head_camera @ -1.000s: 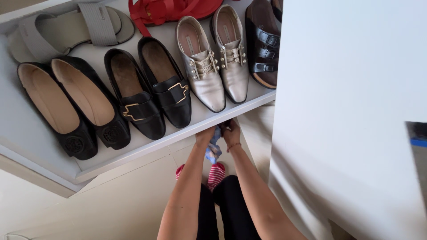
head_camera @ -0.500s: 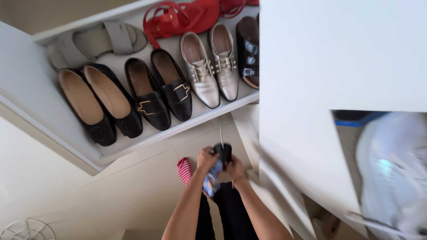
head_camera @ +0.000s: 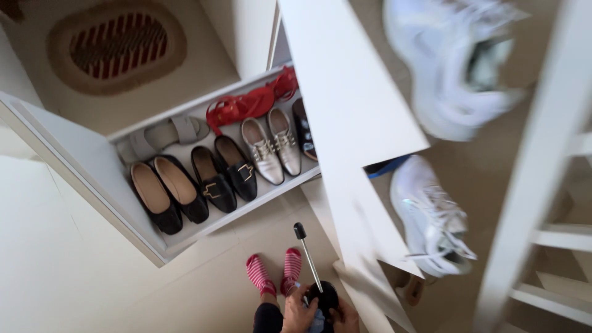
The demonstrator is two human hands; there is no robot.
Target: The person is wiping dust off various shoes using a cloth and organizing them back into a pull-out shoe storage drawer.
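Note:
Both my hands are at the bottom edge, close together above my knees. My left hand (head_camera: 298,314) is closed on a blue and white cloth (head_camera: 317,323). My right hand (head_camera: 346,320) grips a black rounded object (head_camera: 325,298); a thin metal rod with a black knob (head_camera: 300,231) sticks up from it toward the drawer. The lower parts of both hands are cut off by the frame. In front of me a white tilt-out shoe drawer (head_camera: 92,166) stands open, holding black flats (head_camera: 166,194), black buckled loafers (head_camera: 225,176) and silver lace-up shoes (head_camera: 271,148).
My feet in red striped socks (head_camera: 274,274) stand on the pale floor. Grey sandals (head_camera: 163,132) and red sandals (head_camera: 250,102) lie at the drawer's back. White sneakers (head_camera: 431,216) sit in the open compartment to the right. An oval mat (head_camera: 117,43) lies far left; a white frame (head_camera: 536,185) stands right.
My hands drew back from the drawer's front edge toward my body. The black object with its rod came into my right hand. The view pulled back and shows more cabinet.

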